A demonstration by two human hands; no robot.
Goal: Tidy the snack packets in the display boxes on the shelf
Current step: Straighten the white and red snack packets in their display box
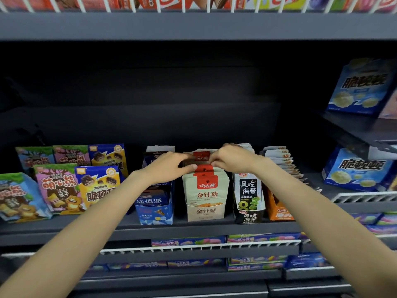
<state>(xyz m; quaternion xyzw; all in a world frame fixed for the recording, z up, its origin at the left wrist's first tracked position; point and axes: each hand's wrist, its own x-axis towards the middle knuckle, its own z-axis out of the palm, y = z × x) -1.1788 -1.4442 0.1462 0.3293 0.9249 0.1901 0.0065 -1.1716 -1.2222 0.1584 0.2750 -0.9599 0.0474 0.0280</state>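
A beige display box (205, 212) stands mid-shelf, filled with a row of beige snack packets (206, 190) with red header tabs. My left hand (169, 166) pinches the tops of the rear packets from the left. My right hand (233, 161) grips the same packet tops from the right, at the red tab (201, 158). A blue display box (155, 208) stands left of it, partly hidden behind my left wrist. To the right stand a black-and-white seaweed box (249, 198) and an orange box (279, 208) with fanned packets.
Colourful biscuit bags (58, 188) stand at the shelf's left. Blue cartons (356, 168) sit on the wire-fronted shelf at the right. The dark shelf lip (150, 231) runs below the boxes, with lower shelves of flat packs beneath. An upper shelf edge overhangs.
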